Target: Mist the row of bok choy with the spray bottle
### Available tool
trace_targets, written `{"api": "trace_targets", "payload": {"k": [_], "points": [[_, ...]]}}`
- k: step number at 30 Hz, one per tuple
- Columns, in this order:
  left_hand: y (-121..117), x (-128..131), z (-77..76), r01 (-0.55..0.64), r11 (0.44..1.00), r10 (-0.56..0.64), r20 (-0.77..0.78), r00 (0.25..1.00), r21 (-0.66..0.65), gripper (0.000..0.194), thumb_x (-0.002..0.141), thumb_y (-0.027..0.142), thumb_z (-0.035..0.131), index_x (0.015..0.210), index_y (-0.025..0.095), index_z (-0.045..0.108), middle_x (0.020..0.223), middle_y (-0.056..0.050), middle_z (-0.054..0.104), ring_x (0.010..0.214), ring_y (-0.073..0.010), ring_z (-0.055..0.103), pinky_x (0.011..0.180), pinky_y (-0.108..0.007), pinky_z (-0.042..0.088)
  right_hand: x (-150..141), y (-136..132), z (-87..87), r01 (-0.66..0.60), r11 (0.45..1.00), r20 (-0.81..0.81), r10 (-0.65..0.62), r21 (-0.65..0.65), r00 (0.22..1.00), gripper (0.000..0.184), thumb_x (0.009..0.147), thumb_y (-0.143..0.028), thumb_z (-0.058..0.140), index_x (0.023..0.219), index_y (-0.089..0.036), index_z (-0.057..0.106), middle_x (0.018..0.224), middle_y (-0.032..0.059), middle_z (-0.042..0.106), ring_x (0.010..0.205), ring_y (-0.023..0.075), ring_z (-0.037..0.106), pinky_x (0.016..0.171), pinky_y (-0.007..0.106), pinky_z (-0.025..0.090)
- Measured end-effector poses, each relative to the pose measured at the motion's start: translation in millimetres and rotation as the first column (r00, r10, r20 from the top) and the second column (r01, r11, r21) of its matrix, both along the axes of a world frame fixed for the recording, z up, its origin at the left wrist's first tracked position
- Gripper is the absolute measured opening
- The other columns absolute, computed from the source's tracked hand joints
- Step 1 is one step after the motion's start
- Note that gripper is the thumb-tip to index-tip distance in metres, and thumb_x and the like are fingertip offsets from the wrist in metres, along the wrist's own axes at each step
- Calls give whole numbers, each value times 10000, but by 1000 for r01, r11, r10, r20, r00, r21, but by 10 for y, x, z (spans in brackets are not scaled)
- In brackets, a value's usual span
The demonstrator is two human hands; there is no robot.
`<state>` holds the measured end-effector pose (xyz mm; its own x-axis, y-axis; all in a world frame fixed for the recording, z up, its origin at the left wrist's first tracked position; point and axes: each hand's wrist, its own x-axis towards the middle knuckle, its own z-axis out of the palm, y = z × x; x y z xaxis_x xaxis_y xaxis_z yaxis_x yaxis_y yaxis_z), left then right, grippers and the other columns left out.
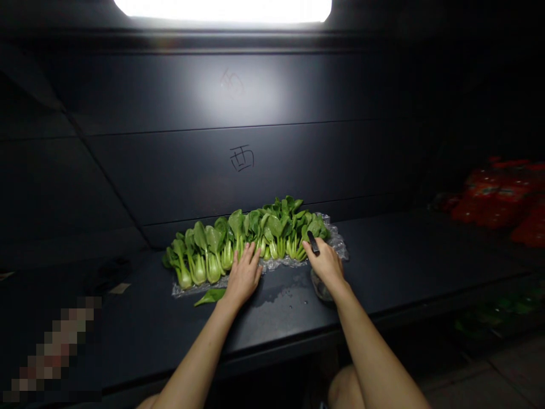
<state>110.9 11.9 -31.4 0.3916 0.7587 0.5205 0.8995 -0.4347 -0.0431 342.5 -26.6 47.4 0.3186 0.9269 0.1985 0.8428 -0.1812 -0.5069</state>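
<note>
Several heads of bok choy [213, 272] stand in a row on a clear plastic sheet [340, 244], green leaves toward the back panel. My left hand [244, 275] rests at the front of the row, fingers spread and the fingertips touching the stems near the middle. A loose green leaf [210, 297] lies just left of that wrist. At the right end of the row, my right hand [327, 262] is closed around what looks like a spray bottle [321, 287]. Its black top pokes out past my fingers, and its clear body shows partly below the hand.
Water drops wet the dark shelf [272, 324] between my hands. Behind the greens rises a dark panel with a handwritten mark [242, 158]. Red packages [489, 193] sit far right. A small pale card [119, 288] lies to the left, and a bright lamp [225, 8] shines above.
</note>
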Motion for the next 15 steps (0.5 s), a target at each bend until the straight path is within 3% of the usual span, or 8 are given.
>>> {"api": "trace_targets", "payload": {"k": [8, 15], "points": [[-1, -51, -14, 0, 1000, 0, 28, 1000, -11, 481, 926, 265, 406, 1399, 177, 433, 1504, -139, 373, 1420, -282, 279, 1142, -553, 234, -19, -10, 2, -6, 998, -45, 9, 61, 999, 416, 948, -477, 376, 1117, -185, 619, 1012, 124, 710, 958, 246, 662, 728, 285, 422], [-1, -148, -22, -25, 1000, 24, 34, 999, 6, 462, 922, 257, 412, 1372, 164, 461, 1508, -150, 362, 1414, -283, 292, 1139, -542, 247, -89, 8, -15, -17, 998, 11, 16, 60, 1000, 403, 947, -453, 410, 1149, -165, 608, 1052, 130, 698, 997, 242, 649, 755, 276, 433]]}}
